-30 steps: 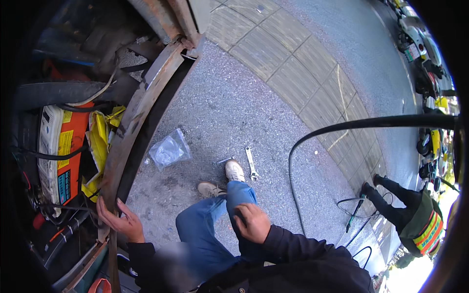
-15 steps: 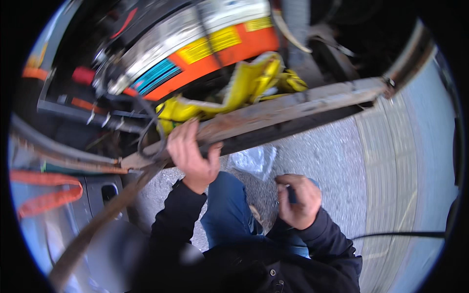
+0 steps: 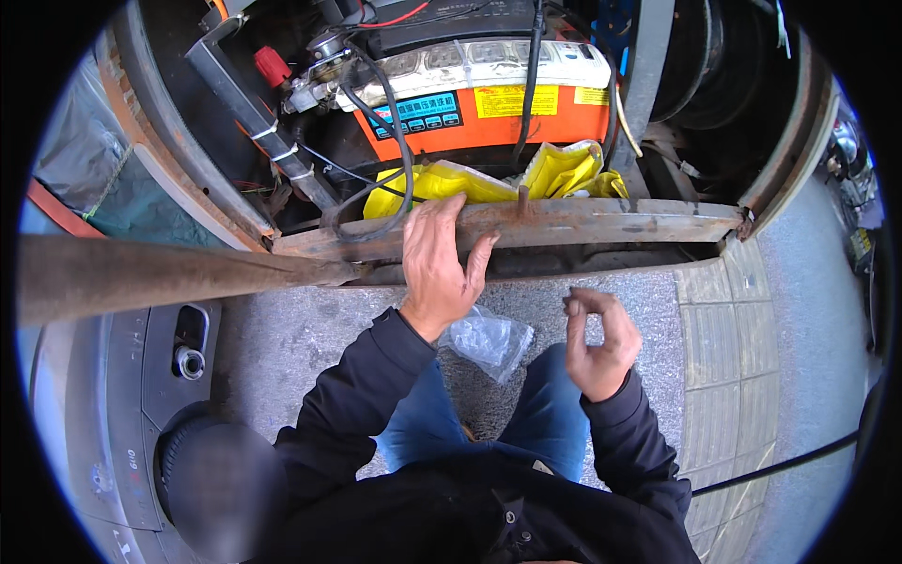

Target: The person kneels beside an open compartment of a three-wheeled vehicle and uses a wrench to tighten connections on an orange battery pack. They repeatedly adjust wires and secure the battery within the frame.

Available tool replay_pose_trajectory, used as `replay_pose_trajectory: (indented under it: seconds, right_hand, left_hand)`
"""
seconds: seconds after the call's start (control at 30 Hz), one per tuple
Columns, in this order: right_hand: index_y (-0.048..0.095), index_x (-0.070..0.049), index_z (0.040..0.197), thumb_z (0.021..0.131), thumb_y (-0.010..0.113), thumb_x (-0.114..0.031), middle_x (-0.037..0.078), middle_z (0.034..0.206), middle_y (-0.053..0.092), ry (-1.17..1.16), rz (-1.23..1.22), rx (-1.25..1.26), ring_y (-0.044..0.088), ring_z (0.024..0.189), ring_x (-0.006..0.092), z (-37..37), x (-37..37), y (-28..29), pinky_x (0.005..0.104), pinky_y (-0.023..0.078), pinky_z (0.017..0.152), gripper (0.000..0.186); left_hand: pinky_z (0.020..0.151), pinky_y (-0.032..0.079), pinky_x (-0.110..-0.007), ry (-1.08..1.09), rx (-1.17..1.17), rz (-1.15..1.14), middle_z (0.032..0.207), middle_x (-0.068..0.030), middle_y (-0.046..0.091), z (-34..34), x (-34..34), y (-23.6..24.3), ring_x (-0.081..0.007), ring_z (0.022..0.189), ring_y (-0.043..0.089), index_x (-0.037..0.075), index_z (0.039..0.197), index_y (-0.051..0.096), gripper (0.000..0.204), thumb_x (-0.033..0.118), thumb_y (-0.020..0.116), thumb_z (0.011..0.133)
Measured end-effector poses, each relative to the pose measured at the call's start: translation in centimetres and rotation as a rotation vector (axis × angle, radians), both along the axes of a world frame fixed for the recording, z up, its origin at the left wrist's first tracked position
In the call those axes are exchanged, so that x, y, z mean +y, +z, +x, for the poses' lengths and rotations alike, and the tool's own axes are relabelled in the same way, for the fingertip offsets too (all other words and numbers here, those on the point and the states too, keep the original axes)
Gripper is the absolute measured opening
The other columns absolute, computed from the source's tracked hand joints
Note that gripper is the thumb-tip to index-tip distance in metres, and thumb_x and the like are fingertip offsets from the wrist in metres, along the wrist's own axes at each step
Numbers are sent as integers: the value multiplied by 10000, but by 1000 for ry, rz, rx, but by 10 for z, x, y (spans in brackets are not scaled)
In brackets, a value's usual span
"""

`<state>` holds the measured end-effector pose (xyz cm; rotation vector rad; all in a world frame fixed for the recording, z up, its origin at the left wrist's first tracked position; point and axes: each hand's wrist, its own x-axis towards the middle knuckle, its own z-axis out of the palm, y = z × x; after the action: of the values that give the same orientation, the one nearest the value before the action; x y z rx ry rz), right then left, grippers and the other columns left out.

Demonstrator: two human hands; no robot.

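My left hand [image 3: 438,268] lies against the rusty metal rail [image 3: 620,222], fingers stretched out over its upper edge and thumb apart. Right of its fingertips, a short rusty peg [image 3: 524,202] stands up from the rail. Lower and to the right, my right hand [image 3: 604,346] is in the air, its fingers curled and thumb tip close to the index finger. Whatever it may pinch is too small to make out. Behind the rail lies crumpled yellow plastic packaging [image 3: 451,181], with a black cable [image 3: 406,155] looping down beside my left hand.
Beyond the rail stands an orange machine [image 3: 507,130] with a white power strip [image 3: 470,61] along it. A long brown pole [image 3: 178,274] reaches in from the left. Below my hands, a clear plastic bag [image 3: 489,340] lies on the paved ground. A grey vehicle panel [image 3: 122,395] is at left.
The view has turned and levelled. My left hand sits slightly farther right on the rail, and the pole lies more level in view. My right hand stays curled in the air.
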<state>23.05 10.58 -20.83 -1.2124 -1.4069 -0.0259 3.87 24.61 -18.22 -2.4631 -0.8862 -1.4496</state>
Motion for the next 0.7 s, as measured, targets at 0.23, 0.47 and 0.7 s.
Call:
replay_pose_trajectory:
  seconds: [0.23, 0.47, 0.7]
  right_hand:
    - [672, 29, 997, 886, 666, 96, 142, 870, 697, -165, 164, -165, 707, 729, 226, 48, 13, 67, 298, 563, 690, 130]
    - [701, 24, 1034, 942, 699, -20, 132, 897, 712, -292, 230, -257, 726, 731, 199, 84, 51, 163, 292, 572, 687, 103]
    - [692, 19, 1002, 928, 693, -2, 145, 873, 714, -178, 93, -270, 724, 722, 220, 61, 49, 142, 304, 577, 689, 77]
  left_hand:
    - [1047, 431, -541, -10, -17, -66, 1139, -290, 654, -7, -7, 0, -477, 1102, 612, -75, 1292, 558, 511, 219, 739, 915]
    - [1034, 436, -532, 6, 6, 21, 1149, -268, 661, -7, -2, 1, -460, 1095, 617, -64, 1291, 563, 501, 216, 738, 914]
    - [1059, 427, -530, -4, 21, 23, 1180, -266, 643, -14, 3, -2, -458, 1125, 607, -60, 1305, 556, 520, 200, 751, 899]
